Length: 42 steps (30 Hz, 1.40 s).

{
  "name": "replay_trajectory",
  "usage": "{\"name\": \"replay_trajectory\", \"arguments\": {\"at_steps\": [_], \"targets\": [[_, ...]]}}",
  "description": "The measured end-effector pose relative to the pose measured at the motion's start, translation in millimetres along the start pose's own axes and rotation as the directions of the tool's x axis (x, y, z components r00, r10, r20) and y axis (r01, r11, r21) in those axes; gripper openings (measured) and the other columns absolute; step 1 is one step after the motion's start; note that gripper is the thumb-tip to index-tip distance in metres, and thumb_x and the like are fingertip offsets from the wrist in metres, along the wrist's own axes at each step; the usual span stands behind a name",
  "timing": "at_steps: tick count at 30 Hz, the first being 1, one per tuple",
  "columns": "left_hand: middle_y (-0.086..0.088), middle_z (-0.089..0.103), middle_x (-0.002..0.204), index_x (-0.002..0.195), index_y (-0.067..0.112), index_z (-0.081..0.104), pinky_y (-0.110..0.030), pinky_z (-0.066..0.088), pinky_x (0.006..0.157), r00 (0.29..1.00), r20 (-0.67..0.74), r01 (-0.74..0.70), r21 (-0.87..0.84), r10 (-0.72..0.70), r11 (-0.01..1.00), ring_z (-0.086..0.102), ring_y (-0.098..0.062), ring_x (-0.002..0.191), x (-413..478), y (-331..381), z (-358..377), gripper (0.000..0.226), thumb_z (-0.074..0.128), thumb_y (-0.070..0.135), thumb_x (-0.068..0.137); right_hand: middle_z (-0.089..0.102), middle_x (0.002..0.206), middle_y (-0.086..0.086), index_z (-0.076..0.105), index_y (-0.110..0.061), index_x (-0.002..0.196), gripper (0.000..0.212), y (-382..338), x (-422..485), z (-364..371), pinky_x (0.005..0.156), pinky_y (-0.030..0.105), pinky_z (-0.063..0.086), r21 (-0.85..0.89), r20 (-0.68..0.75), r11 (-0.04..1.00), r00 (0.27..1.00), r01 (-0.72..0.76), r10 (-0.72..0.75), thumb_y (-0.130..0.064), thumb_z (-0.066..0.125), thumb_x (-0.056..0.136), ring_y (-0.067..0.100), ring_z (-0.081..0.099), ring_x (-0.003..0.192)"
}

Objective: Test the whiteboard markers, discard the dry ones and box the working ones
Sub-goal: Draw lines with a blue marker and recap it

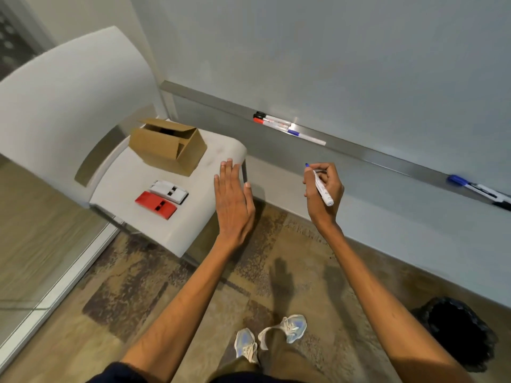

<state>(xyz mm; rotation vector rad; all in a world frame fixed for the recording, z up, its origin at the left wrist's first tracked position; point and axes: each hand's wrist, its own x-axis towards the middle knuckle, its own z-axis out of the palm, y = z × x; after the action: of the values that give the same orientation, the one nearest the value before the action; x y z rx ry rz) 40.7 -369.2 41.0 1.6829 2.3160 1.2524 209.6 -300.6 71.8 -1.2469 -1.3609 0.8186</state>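
Whiteboard (331, 51) ahead, its metal tray (387, 158) running along the bottom edge. I take the tray as reference.

- Right hand (333, 186): just below the tray, fingers curled round a blue marker (325, 194) in a writing grip. The blue tip is bare and points up toward the board. Cap not seen.
- Left hand (233, 200): flat, fingers straight and together, holding nothing. Left of and below the tray, over the edge of the chair (193, 225).
- On the tray: a black-capped and a red-capped marker (272, 121) side by side, and a blue-capped marker (307, 136) just right of them. Far along to the right, another blue-capped marker (478, 186).
- Cardboard box (166, 150): on the chair seat left of the tray, flaps open. Dark shape inside, cannot tell what.
- Black bin (453, 330): on the floor well below the tray's right end. Contents not visible.

Status, my judgement: testing stage, partway at most. The marker in hand has yet to be tried, since the board near it shows no stroke. Four capped markers wait on the tray. Number boxed or binned: unknown.
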Motion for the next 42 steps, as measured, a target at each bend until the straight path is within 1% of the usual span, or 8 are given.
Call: {"name": "replay_trajectory", "arguments": {"at_steps": [5,10,15,23,28,34,38,42], "targets": [[-0.010,0.021,0.162,0.152,0.006,0.028,-0.043,0.008,0.124,1.000,-0.006,0.011,0.019,-0.011,1.000,0.011,-0.018,0.152,-26,-17,-21,0.050,0.039,0.018,0.104,0.069,0.082,-0.003,0.062,-0.018,0.096,0.012,-3,-33,5,0.050,0.045,0.057,-0.003,0.014,1.000,0.999,-0.030,0.030,-0.027,0.066,0.090,0.016,0.067,0.067],[-0.010,0.023,0.161,0.150,0.007,0.031,-0.042,0.008,0.124,0.999,0.028,0.026,0.016,-0.026,1.000,0.013,-0.018,0.151,-55,-27,-34,0.048,0.038,0.019,0.105,0.071,0.084,0.002,0.061,-0.020,0.096,0.012,3,-64,-1,0.050,0.043,0.057,-0.021,0.012,0.999,0.999,-0.048,0.048,-0.029,0.065,0.089,0.015,0.068,0.068],[-0.012,0.027,0.160,0.149,0.006,0.033,-0.045,0.013,0.124,0.995,0.078,0.053,0.080,-0.059,0.995,0.016,-0.021,0.151,-92,-45,-44,0.046,0.038,0.020,0.105,0.071,0.085,0.001,0.061,-0.019,0.096,0.010,14,-101,-4,0.049,0.042,0.056,-0.012,0.031,0.998,0.997,-0.067,0.067,-0.026,0.065,0.089,0.017,0.067,0.065],[-0.011,0.029,0.159,0.147,0.007,0.036,-0.041,0.010,0.124,0.982,0.048,0.177,0.145,-0.185,0.974,0.018,-0.020,0.150,-149,-60,-63,0.045,0.041,0.019,0.104,0.069,0.079,0.000,0.062,-0.024,0.095,0.009,28,-145,1,0.047,0.026,0.048,-0.067,0.162,0.993,0.981,-0.099,0.109,-0.030,0.066,0.091,0.017,0.064,0.060],[-0.011,0.034,0.156,0.145,0.009,0.038,-0.041,0.011,0.124,0.968,0.031,0.244,0.146,-0.250,0.959,0.022,-0.021,0.149,-188,-63,-76,0.042,0.039,0.020,0.105,0.069,0.080,-0.004,0.065,-0.016,0.097,0.011,32,-172,4,0.048,0.018,0.046,-0.087,0.259,0.994,0.961,-0.072,0.093,-0.026,0.066,0.092,0.007,0.062,0.062],[-0.012,0.039,0.153,0.141,0.007,0.043,-0.045,0.015,0.123,0.942,-0.032,0.335,0.135,-0.334,0.933,0.026,-0.022,0.147,-235,-80,-93,0.041,0.037,0.023,0.104,0.067,0.078,-0.008,0.065,-0.017,0.098,0.011,39,-207,19,0.048,0.025,0.050,-0.115,0.389,0.993,0.918,-0.032,0.075,-0.026,0.065,0.093,0.008,0.062,0.062],[-0.012,0.041,0.151,0.140,0.009,0.044,-0.045,0.019,0.122,0.899,-0.055,0.439,0.147,-0.435,0.887,0.028,-0.022,0.145,-272,-110,-100,0.041,0.034,0.026,0.104,0.065,0.073,-0.009,0.064,-0.018,0.095,0.007,44,-236,37,0.048,0.027,0.048,-0.099,0.467,0.995,0.883,-0.005,0.051,-0.024,0.065,0.093,0.009,0.060,0.060],[-0.011,0.043,0.150,0.140,0.008,0.044,-0.043,0.022,0.120,0.844,-0.044,0.531,0.208,-0.535,0.821,0.030,-0.022,0.144,-314,-161,-96,0.044,0.031,0.030,0.104,0.066,0.071,-0.007,0.065,-0.020,0.092,0.005,70,-271,71,0.048,0.028,0.046,-0.126,0.527,0.991,0.843,-0.044,0.105,-0.025,0.066,0.092,0.010,0.061,0.060]]}}
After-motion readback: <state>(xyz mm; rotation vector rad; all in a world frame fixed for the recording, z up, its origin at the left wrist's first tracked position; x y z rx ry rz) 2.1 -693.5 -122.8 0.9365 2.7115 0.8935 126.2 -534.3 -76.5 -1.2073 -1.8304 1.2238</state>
